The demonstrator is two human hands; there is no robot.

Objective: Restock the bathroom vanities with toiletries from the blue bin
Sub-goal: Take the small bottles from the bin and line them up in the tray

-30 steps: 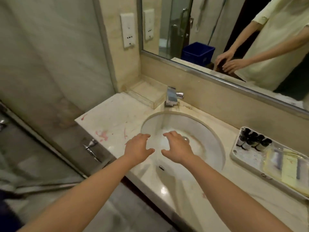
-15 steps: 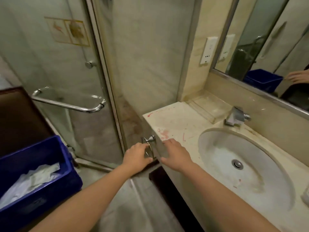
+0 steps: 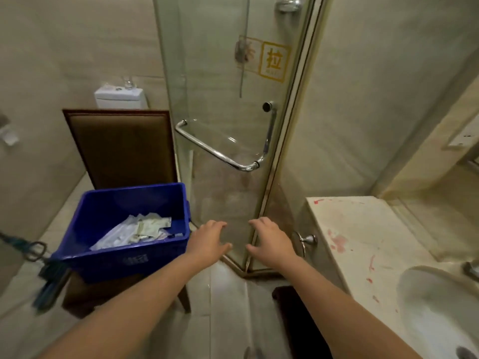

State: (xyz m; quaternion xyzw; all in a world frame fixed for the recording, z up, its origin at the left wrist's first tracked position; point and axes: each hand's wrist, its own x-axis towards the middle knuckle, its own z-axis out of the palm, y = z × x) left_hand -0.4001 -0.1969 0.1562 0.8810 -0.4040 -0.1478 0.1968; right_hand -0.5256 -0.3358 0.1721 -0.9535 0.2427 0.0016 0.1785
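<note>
fingers: the left fingers (image 3: 219, 225) and the right fingers (image 3: 258, 222) are spread a little and loosely bent. they hold nothing and touch nothing.
hands: the left hand (image 3: 208, 242) and the right hand (image 3: 270, 242) are side by side in the air, palms down, with a gap between them. both bare arms reach out from the bottom edge.
blue bin: the blue bin (image 3: 121, 260) is just left of the left hand, apart from it. it sits on the seat of a brown chair (image 3: 121, 149).
packets: a heap of small flat packets (image 3: 140, 230) lies at the bottom of the bin. the writing on them is too small to read.
shower door: a glass door (image 3: 220, 94) stands past the hands. it has a shiny bar handle (image 3: 220, 154) and a yellow sticker (image 3: 274, 62).
counter: a pale stone counter (image 3: 363, 229) with red marks is to the right of the right hand.
sink: a white sink (image 3: 427, 307) is set in the counter, at the right edge.
toilet: a white toilet tank (image 3: 120, 98) shows behind the chair.
</note>
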